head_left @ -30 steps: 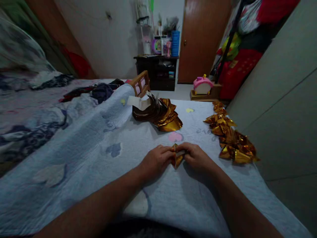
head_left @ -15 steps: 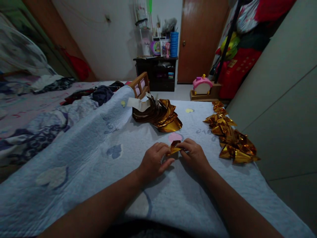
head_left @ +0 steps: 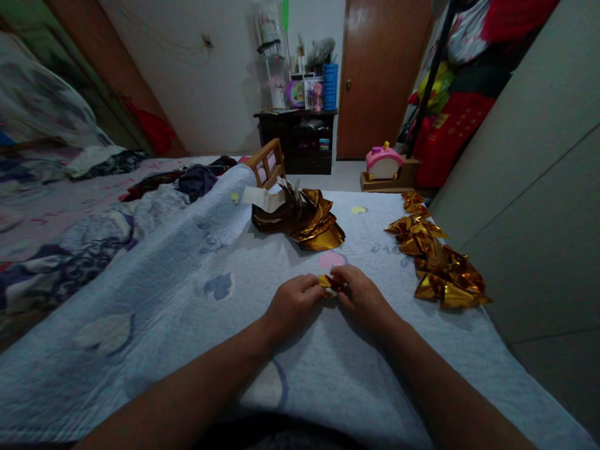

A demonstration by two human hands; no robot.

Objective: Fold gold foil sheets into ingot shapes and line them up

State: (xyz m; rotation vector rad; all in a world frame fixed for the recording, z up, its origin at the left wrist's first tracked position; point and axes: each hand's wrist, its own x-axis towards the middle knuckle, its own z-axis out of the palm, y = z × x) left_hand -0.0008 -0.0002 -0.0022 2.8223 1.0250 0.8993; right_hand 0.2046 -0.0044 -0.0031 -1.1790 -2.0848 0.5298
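Between my two hands, just above the light blue sheet [head_left: 300,387], is a small piece of gold foil paper [head_left: 325,282], partly folded. My left hand [head_left: 294,306] pinches its left end with thumb and fingers. At the other end, my right hand [head_left: 360,297] is closed on it too, and its fingers cover much of the paper. Beyond my hands lies a fanned stack of gold foil paper [head_left: 323,234], with pale backing showing at its left. Several folded gold foil pieces [head_left: 445,269] form a row to the right.
A wooden bed rail [head_left: 268,164] rises behind the stack. Rumpled clothes and bedding [head_left: 154,200] lie on the left. Past the sheet's far edge stand a pink and white toy [head_left: 383,164] and a dark cabinet [head_left: 297,147]. A pale panel [head_left: 529,219] borders the right side.
My left fingers and thumb have closed in on the gold foil paper. The raised flap between my hands now sits lower and more compact. The stack and the folded pieces stay put.
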